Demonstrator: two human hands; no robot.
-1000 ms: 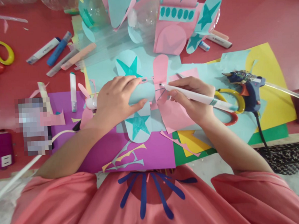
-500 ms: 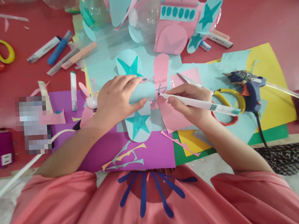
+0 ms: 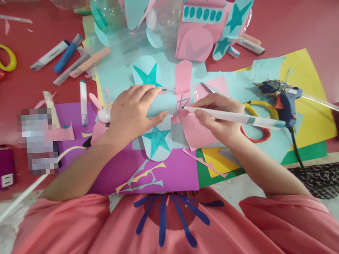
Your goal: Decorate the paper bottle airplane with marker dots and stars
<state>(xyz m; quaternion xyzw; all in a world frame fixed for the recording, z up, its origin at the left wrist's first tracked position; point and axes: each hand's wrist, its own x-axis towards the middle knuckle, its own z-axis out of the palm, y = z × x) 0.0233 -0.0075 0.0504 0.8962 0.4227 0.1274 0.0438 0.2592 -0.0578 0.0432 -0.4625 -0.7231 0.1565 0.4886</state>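
**Pen tip on the pink tail, paper plane lying left to right between the hands**

The left hand [image 3: 134, 113] is curled over the light-blue body of a paper plane [image 3: 164, 104], fingers wrapped across the top and the thumb pressed against its near side, pinning it to the coloured sheets. The right hand [image 3: 217, 115] is closed in a writing grip on a white marker [image 3: 231, 117], fingers pinched near the front of the barrel. The marker's tip touches the pink tail fin [image 3: 183, 88] just right of the left hand's fingertips, where a small dark star outline shows on the paper.

The plane's long axis runs left to right: its white nose [image 3: 103, 116] pokes out left of the left hand, and the tail lies toward the right hand. The marker lies nearly along that same line, its cap end pointing right. The right hand is nearer the tail; the left covers the middle. Two wings with teal stars stick out far [image 3: 147, 76] and near [image 3: 157, 139] of the body.

Further right lie yellow-handled scissors [image 3: 263, 107], partly under the marker, and a blue glue gun [image 3: 281, 98]. On the red table [image 3: 294, 18] at far left are loose markers [image 3: 60, 57]; a larger pink and blue paper model [image 3: 198, 27] stands at the far side
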